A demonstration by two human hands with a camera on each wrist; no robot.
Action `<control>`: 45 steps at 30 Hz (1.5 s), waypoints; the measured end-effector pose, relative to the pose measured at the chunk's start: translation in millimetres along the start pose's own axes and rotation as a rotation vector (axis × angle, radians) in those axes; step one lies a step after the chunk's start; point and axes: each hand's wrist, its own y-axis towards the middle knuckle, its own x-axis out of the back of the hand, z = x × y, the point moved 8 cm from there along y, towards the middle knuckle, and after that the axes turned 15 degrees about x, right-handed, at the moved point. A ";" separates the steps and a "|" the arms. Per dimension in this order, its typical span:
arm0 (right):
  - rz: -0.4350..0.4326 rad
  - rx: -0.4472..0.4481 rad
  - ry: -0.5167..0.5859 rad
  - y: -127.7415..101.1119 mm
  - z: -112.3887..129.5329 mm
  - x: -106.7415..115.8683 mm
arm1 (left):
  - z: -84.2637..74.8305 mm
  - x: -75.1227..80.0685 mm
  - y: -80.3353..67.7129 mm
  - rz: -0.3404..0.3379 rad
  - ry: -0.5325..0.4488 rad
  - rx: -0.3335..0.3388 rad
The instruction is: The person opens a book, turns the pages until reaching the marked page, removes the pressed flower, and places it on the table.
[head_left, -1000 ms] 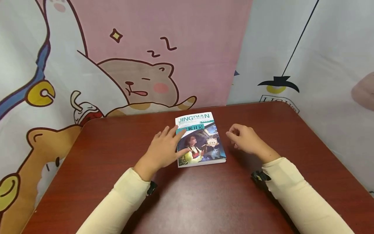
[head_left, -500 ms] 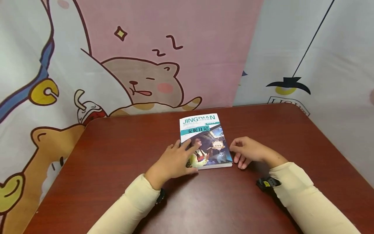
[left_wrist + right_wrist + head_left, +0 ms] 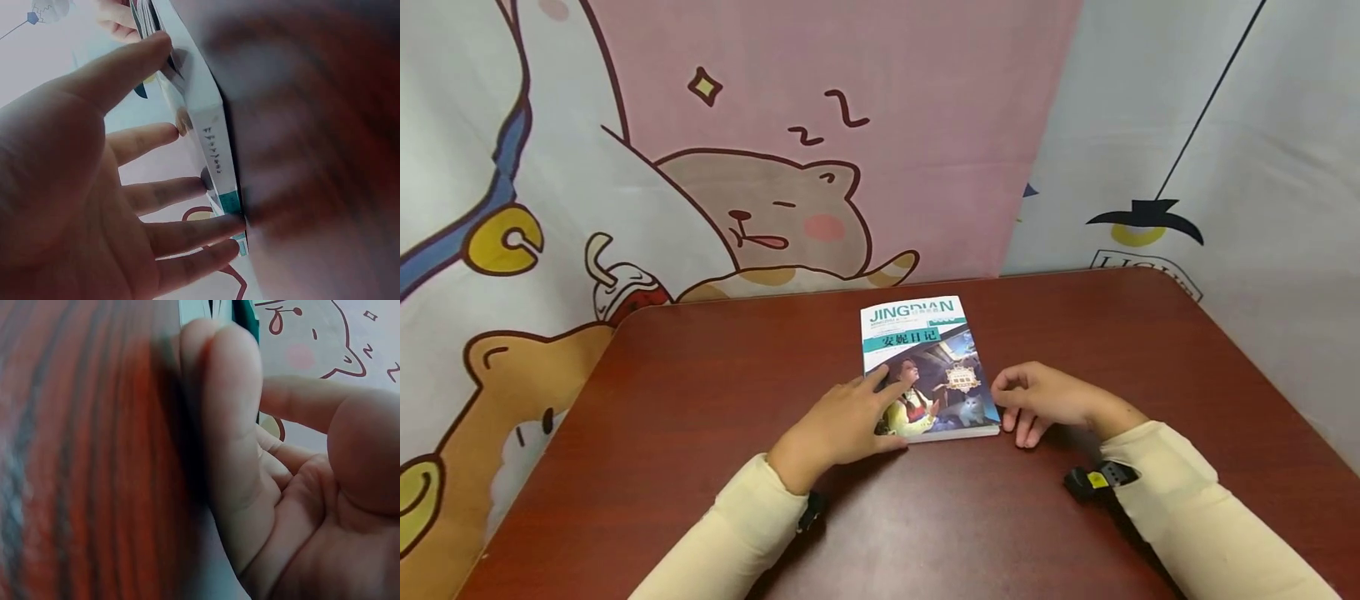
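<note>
Book (image 3: 934,360) flat, long axis pointing away, title end far; red-brown table (image 3: 970,517), cartoon backdrop (image 3: 940,125). Left hand (image 3: 842,421) spread at left edge; right hand (image 3: 1048,396) at right edge, grip unclear.

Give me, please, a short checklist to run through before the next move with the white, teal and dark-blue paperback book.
1. White, teal and dark-blue paperback book resting flat on the reddish-brown wooden table: ok.
2. Front cover facing up: ok.
3. Bare left hand at the book's lower left, fingers spread: ok.
4. Bare right hand beside the book's right edge: ok.
5. Right fingertips pinching that edge: cannot tell.
</note>
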 end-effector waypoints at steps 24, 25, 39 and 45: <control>-0.012 0.021 0.041 8.9 -8.1 -1.6 | 3.3 1.5 2.6 -0.032 0.009 -0.036; -0.012 0.023 0.037 9.0 -8.1 -1.6 | 3.6 1.0 2.5 -0.025 0.008 -0.033; -0.012 0.030 -0.001 8.2 -8.3 -0.6 | 2.0 -2.6 2.6 0.002 0.011 -0.009; -0.011 0.026 -0.002 8.2 -7.7 0.1 | 2.2 -0.6 1.9 -0.003 0.010 -0.016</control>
